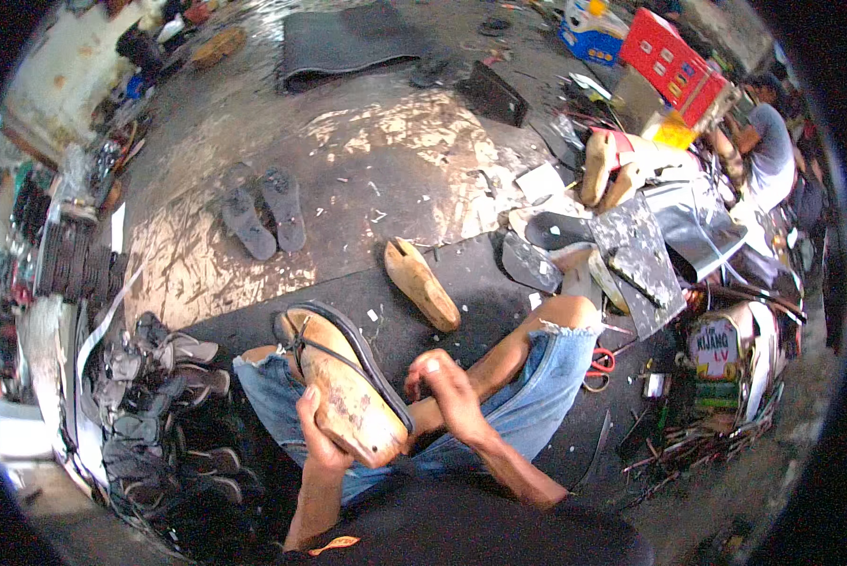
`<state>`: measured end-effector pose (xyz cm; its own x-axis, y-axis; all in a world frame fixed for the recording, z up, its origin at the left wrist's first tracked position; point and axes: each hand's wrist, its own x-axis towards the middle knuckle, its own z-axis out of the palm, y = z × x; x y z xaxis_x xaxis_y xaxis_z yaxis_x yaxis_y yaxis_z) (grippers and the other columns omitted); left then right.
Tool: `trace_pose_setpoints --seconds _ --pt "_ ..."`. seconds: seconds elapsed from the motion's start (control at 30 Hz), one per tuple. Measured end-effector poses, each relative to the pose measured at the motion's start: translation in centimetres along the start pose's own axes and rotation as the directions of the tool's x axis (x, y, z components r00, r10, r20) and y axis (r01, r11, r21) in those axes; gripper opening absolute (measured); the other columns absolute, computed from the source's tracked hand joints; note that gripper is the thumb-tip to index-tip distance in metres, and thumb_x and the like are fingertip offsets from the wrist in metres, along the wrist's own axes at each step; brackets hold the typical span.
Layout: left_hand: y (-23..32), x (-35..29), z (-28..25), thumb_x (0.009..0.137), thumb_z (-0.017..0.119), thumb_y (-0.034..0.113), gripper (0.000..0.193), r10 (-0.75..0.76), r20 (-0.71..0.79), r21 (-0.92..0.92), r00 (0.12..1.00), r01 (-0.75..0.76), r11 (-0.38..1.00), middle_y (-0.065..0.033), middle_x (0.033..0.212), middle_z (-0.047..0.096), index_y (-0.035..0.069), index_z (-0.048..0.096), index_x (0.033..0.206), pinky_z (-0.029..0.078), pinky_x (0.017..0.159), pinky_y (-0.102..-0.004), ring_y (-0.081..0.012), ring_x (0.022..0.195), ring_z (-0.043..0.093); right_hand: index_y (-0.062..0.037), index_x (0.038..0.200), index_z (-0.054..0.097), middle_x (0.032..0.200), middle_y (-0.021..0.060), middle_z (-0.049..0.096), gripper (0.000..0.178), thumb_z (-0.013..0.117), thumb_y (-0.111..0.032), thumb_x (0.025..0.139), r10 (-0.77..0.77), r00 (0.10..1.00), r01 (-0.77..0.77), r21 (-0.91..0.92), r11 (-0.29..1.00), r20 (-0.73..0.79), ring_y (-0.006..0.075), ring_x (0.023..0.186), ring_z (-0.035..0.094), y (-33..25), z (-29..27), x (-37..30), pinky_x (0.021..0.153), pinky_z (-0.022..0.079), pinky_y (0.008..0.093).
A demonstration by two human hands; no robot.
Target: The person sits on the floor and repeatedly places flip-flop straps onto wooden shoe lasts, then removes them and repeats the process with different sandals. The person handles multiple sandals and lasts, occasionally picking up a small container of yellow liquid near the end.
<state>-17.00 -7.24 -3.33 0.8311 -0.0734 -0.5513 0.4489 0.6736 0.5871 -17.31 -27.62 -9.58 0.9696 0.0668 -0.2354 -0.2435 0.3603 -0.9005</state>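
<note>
My left hand (326, 429) grips the heel end of a wooden shoe last (348, 406), its thumb along the side. Fitted on the last is a dark sandal (348, 330), with thin straps across the wood and a thick sole along the right side. Beside the sole's right edge, my right hand (450, 396) has its fingers curled in; whatever they may hold is hidden. A second wooden last (422, 283) lies on the dark mat beyond my legs.
Many finished-looking sandals (164, 406) are heaped at my left. A pair of grey sandals (265, 212) lies ahead. Red-handled scissors (600, 370), a tin can (716, 354), sole pieces (529, 262) and more lasts (598, 174) are on the right. Another person (768, 141) sits at far right.
</note>
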Motion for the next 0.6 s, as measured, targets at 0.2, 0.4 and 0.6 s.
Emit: trace_pose_setpoints --seconds 0.2,0.4,0.6 --pt "0.7 -1.3 1.1 0.102 0.048 0.065 0.077 0.051 0.042 -0.081 0.998 -0.048 0.996 -0.0165 0.132 0.065 0.001 0.052 0.146 0.055 0.100 -0.0467 -0.0321 0.113 0.066 -0.0112 0.096 0.063 0.074 -0.0071 0.050 0.034 0.053 -0.039 0.113 0.207 0.941 -0.269 0.221 0.937 0.268 0.0040 0.063 0.044 -2.5 2.6 -1.4 0.056 0.035 0.0230" --pt "1.3 -1.9 0.7 0.071 0.076 0.056 0.104 -0.078 0.495 -0.138 0.866 0.167 0.976 -0.0204 0.133 0.059 -0.006 0.043 0.147 0.052 0.100 -0.0431 -0.0322 0.119 0.061 -0.0154 0.110 0.066 0.089 -0.0063 0.058 0.027 0.063 -0.042 0.106 0.353 0.770 -0.605 0.434 0.667 0.531 0.0070 0.077 0.051 -2.3 2.5 -4.0 0.068 0.039 0.0259" --pt "2.2 -1.1 6.1 0.082 0.077 0.043 0.093 0.123 0.272 0.642 0.955 -0.275 0.716 -0.0221 0.138 0.055 -0.009 0.037 0.149 0.044 0.112 -0.0428 -0.0304 0.130 0.054 -0.0043 0.139 0.061 0.125 0.0086 0.072 0.037 0.062 -0.022 0.106 0.461 0.833 -0.546 0.599 0.586 0.308 0.0171 0.110 0.069 4.0 1.3 -2.6 0.098 0.056 0.0359"
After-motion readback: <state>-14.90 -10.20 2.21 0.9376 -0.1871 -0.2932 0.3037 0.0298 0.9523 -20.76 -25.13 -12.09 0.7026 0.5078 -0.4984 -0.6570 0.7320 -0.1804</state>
